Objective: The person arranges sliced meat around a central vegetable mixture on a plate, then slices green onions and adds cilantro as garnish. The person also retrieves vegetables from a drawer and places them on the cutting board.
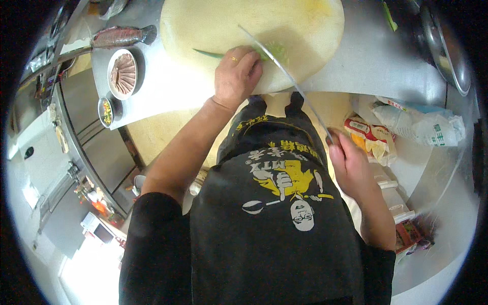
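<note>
My left hand [237, 74], with a ring on one finger, presses a long green vegetable [209, 53] onto the round, yellowish cutting board [198, 23]. Its thin tip sticks out to the left; whether it is a pepper or a green onion cannot be told. In my right hand [352, 166] is the handle of a kitchen knife [295, 84], whose blade is seen nearly edge-on and slants up and left over the board. The blade passes just right of my left fingers. Finely cut green pieces [281, 52] lie beside and partly behind it.
Left of the board, the steel counter [152, 91] holds a fish [122, 37], a white plate of sliced meat [122, 74] and a small bowl of chopped bits [105, 111]. A metal pan [446, 49] stands at right. Plastic bags [419, 122] sit on a lower shelf.
</note>
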A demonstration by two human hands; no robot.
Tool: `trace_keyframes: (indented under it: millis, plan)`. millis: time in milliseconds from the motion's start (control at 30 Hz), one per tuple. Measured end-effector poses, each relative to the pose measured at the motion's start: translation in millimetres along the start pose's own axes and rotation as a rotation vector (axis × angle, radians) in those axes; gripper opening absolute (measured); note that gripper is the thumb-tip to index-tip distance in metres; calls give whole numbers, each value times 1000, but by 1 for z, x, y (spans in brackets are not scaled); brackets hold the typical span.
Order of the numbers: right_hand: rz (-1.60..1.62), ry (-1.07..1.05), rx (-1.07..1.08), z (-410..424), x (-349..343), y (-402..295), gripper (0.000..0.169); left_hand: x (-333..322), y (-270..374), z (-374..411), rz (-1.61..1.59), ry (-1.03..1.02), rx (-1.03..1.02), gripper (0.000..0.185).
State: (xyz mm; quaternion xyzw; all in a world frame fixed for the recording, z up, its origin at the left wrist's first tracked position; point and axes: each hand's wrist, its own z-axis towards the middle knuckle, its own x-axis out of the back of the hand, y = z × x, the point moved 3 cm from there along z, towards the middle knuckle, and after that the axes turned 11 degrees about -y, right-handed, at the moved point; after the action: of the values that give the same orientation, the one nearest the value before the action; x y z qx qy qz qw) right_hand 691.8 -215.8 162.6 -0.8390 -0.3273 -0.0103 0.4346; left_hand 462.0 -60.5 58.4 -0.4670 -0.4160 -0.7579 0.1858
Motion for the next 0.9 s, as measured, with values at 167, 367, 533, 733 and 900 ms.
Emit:
trace_keyframes:
  millis: [167,367,533,733,900]
  plan:
    - [-6,-58,-26,-16,-2,-12,37,4,5,-2,1,-38,25,23]
    - [11,-73,-59,0,5,-10,38,6,7,2,-1,39,7,21]
    - [-13,-79,-67,-4,2,-2,38,5,4,0,60,9,-10,21]
    - [101,-33,-75,5,6,-1,36,14,6,-3,175,-43,-98,29]
    - [-60,-8,13,-26,9,-19,36,9,1,-6,97,-41,-99,27]
